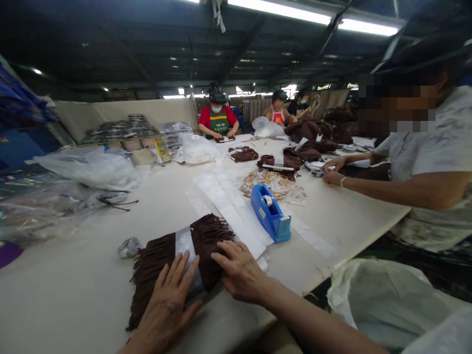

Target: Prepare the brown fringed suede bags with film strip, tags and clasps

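Observation:
A folded brown fringed textile (158,260) with a grey band (184,243) across its middle lies at the near edge of the long cream table (73,295). My left hand (167,300) lies flat on it, fingers stretched over the band. My right hand (239,270) rests on the textile's right end, fingers spread and pressing down. Neither hand grips anything.
A blue tape dispenser (271,211) stands just beyond, on white strips (228,206), by a pile of string tags (276,184). Clear plastic bags (92,169) fill the left. A co-worker's arms (368,187) reach in from the right. Other people work at the far end.

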### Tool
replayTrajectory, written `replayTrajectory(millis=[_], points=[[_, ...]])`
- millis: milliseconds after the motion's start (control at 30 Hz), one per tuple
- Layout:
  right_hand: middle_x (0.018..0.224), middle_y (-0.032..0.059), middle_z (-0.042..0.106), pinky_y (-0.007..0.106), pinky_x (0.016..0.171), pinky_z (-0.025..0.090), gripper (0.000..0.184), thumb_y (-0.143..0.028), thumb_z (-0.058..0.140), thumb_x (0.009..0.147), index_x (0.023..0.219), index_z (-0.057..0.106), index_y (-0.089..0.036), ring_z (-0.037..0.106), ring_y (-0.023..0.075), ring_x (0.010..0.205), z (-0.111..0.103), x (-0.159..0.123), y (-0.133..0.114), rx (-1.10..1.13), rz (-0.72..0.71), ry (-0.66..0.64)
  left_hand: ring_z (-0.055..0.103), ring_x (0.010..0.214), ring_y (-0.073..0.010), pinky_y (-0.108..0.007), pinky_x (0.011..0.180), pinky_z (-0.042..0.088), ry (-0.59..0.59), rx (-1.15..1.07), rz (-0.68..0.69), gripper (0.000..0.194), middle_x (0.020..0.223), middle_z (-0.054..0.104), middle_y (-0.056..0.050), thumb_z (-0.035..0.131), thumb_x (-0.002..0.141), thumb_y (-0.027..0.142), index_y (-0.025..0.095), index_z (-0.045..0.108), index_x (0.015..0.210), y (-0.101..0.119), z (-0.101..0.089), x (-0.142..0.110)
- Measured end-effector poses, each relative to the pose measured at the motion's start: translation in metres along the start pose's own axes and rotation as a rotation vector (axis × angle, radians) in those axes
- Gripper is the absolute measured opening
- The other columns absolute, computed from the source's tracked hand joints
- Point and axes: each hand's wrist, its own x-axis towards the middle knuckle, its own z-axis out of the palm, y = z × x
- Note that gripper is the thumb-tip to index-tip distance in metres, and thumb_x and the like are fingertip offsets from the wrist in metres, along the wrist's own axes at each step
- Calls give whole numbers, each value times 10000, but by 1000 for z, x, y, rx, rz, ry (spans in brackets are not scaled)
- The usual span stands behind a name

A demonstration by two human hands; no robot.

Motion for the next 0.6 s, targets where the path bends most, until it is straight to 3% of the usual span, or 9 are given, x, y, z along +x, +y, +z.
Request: replayTrajectory(millis=[133,233,333,433,600], points=[[1106,107,576,357,847,398,338,-175,476,818,1155,508,-162,513,218,1017,14,16,18,-61,-64,-133,452,1204,-282,-390,912,459,-26,-27,115,684,1343,424,-193,439,852,409,140,145,1407,-10,19,6],[1084,82,605,305,838,409,326,-235,535,813,1131,536,-163,550,197,981,11,26,31,-50,-97,-207,466,1196,-255,-357,919,461,-51,-69,175,632,1332,435,-184,361,895,431,156,121,1411,-24,18,7],[1071,71,622,266,806,425,333,-140,528,792,1122,558,-174,578,178,959,3,36,35,-36,-87,-265,481,1184,-239,-347,928,459,-102,-86,192,604,1336,434,-166,319,908,442,185,106,1412,-29,11,11],[1021,77,641,256,734,445,334,-88,491,789,1098,582,-177,600,182,922,-7,45,32,-38,-67,-315,505,1158,-232,-341,924,466,-121,-72,172,598,1341,427,-155,298,905,460,195,108,1406,-26,7,13],[963,53,662,247,690,454,278,-90,506,767,1002,615,-193,612,173,876,-19,53,28,-40,-48,-342,537,1102,-295,-389,879,482,-42,75,152,569,1213,499,-232,313,884,437,75,240,1317,-8,12,18]])
